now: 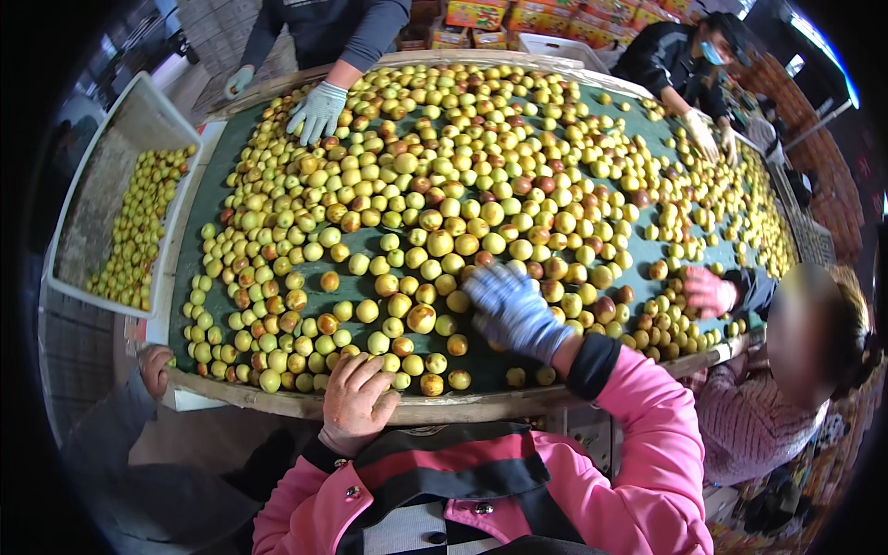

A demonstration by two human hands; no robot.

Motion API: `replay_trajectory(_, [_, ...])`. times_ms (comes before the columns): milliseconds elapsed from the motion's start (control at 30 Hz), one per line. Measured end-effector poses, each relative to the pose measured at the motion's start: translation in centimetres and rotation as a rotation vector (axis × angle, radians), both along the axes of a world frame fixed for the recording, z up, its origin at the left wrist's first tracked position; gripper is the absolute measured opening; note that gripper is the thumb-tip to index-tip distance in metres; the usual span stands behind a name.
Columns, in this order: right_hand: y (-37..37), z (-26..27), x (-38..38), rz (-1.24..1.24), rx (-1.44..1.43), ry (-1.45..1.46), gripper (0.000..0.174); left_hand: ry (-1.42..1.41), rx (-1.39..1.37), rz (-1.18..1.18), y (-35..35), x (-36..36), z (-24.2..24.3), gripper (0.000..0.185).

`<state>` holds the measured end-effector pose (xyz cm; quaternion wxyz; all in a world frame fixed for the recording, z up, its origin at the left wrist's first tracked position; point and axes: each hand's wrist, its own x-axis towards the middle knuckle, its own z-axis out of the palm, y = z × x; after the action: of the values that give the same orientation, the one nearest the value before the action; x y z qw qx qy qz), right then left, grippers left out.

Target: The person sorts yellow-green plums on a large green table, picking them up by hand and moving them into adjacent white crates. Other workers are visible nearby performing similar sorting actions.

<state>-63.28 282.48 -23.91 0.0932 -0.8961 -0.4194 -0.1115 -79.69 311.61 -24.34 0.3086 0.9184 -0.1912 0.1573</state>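
Observation:
Many yellow-green and reddish-brown fruits, which look like jujubes (440, 243), cover a green sorting table (503, 378) in front of me. My left hand (357, 399), in a thin orange-tinted glove, rests on the near wooden edge, its fingertips beside several fruits; whether it holds one is hidden. Farther right and over the table is my right hand (513, 309), in a blue-and-white glove, blurred and reaching among the fruits. Its fingers touch or hover just above them, and what lies under the palm cannot be seen.
A white plastic crate (69, 284) with fruits stands at the left. The table has a raised wooden rim (485, 404). Gloved hands of other people work at the far side (319, 111), far right (702, 135) and near right (709, 291); another person's hand (154, 369) holds the left corner.

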Motion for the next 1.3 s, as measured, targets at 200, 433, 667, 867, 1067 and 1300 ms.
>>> replay_trajectory(200, [7.4, -2.7, -0.5, 0.474, -0.010, 0.155, 0.056, 0.019, 0.017, -0.031, 0.7, 0.2, 0.1, 0.031])
replay_trajectory(433, [8.2, -1.2, 7.3, 0.155, -0.099, -0.013, 0.051, 0.016, -0.017, 0.035, 1.4, -0.2, 0.1, 0.022])
replay_trajectory(667, [9.8, -1.0, 14.8, -0.109, -0.118, 0.181, 0.062, 0.074, 0.009, 0.062, 2.3, -0.7, 0.4, 0.022])
replay_trajectory(867, [12.1, -3.6, 11.2, -0.160, -0.217, 0.060, 0.067, 0.031, -0.003, 0.056, 2.9, -0.8, 0.1, 0.022])
replay_trajectory(1067, [7.0, 3.5, 2.3, 0.313, -0.095, 0.816, 0.051, -0.015, -0.031, -0.128, 3.7, -2.5, -1.5, 0.021])
replay_trajectory(1300, [2.5, 5.6, -0.3, -0.243, 0.222, 0.908, 0.031, 0.117, 0.598, 0.680, 10.0, -2.6, -0.2, 0.052])
